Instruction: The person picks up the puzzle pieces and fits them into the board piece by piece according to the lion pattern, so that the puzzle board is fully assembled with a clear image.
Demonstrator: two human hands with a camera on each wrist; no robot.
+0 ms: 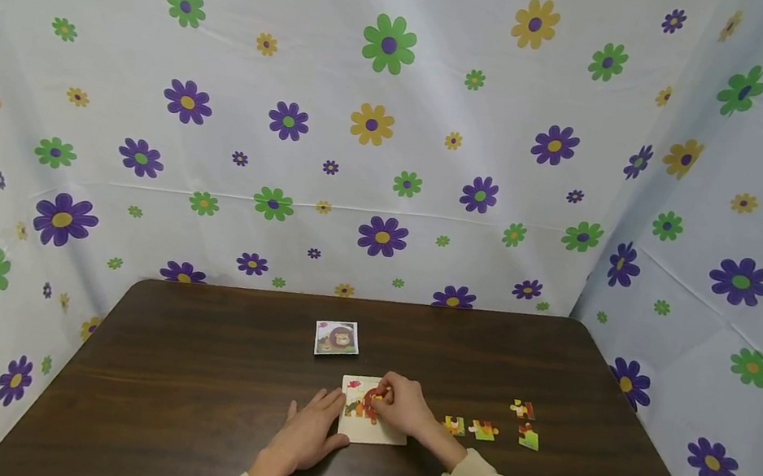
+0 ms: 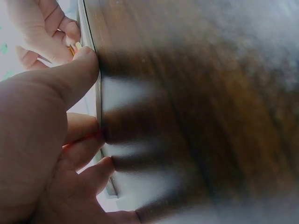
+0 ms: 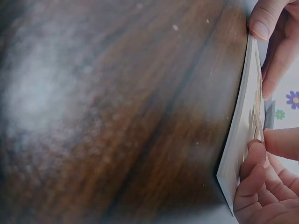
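A pale puzzle board (image 1: pixel 370 435) lies on the table, its recess partly filled with red, yellow and green pieces that form part of a picture. At its left edge my left hand (image 1: pixel 308 429) rests, fingers extended, with the thumb near the lower left corner. My right hand (image 1: pixel 404 407) is over the right part of the board. Its thumb and fingertips pinch a puzzle piece (image 2: pixel 77 46), mostly hidden by the fingers. In the right wrist view the pinching fingers (image 3: pixel 254 158) are right at the board's surface.
To the right of the board lie loose puzzle pieces: a yellow one (image 1: pixel 454 425), an orange and green one (image 1: pixel 483 430), a green one (image 1: pixel 528 437) and a red and yellow one (image 1: pixel 522 409). Behind the board is a lion picture card (image 1: pixel 337 338). Flowered cloth (image 1: pixel 329 90) surrounds the dark wooden table (image 1: pixel 198 375).
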